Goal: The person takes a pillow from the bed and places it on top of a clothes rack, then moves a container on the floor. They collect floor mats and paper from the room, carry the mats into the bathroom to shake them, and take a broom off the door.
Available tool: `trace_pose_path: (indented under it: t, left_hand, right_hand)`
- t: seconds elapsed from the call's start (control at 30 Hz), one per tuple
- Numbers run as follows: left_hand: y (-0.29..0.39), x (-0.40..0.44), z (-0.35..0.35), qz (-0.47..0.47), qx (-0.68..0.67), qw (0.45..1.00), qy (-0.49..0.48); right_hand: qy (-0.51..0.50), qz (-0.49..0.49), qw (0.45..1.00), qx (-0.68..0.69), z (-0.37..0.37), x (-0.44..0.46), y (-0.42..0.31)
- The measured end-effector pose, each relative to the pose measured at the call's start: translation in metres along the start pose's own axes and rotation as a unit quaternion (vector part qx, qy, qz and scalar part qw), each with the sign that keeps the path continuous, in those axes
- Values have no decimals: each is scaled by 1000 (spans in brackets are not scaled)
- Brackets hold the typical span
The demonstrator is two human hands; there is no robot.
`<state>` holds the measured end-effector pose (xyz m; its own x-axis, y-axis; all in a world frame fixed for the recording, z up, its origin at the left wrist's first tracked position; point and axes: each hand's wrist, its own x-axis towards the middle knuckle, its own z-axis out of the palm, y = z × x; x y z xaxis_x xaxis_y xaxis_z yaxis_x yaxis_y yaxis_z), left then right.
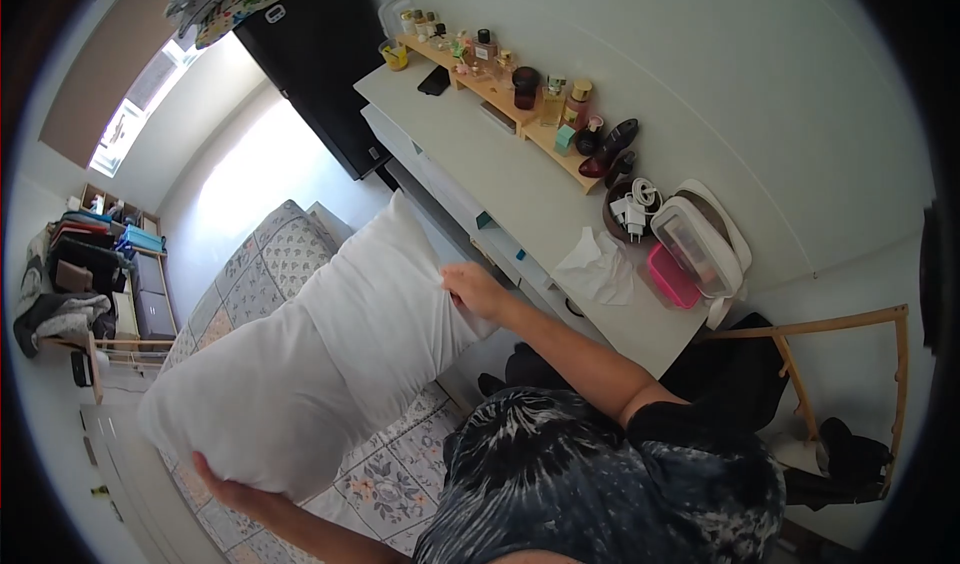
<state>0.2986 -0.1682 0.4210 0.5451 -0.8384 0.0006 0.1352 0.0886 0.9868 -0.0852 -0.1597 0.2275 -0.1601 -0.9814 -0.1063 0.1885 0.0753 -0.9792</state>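
Note:
A large white pillow in a white case is held up in front of my body, over the bed. My right hand grips the fabric at the case's upper right edge, its fingers closed on the cloth. Under the pillow's lower left end is my left hand, supporting it, with most of its fingers hidden behind the pillow. The case's far corner points up, and folds run across its right part.
The patterned bed lies beneath. At the right runs a long dresser with perfume bottles on a wooden riser, a phone, chargers and a pink container. A wooden rack stands at far right.

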Motion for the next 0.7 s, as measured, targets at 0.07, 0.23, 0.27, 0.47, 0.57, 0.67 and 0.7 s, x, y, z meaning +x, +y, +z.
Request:
trace_pose_path:
  t: [0.07,0.23,0.27,0.47,0.57,0.67,0.7]
  left_hand:
    - [28,3,37,26,19,999,32]
    - [39,51,81,81,44,989,116]
    - [36,52,96,83,44,989,117]
    - [0,51,223,-13,44,999,13]
    - [-2,37,282,-63,6,998,-23]
    - [12,59,293,-142,-94,979,-110]
    - [27,55,302,-117,-66,990,-51]
  right_hand:
    - [25,32,999,-10,-1,10,51]
    - [134,134,959,-213,2,87,139]
    - [124,102,963,-217,9,103,134]
    - [-8,-296,949,-112,79,169,-112]
    - [-71,-456,884,-75,88,180,-201]
    - [-79,-492,851,-164,83,223,-170]
    - [-67,-372,907,-186,84,250,-122]
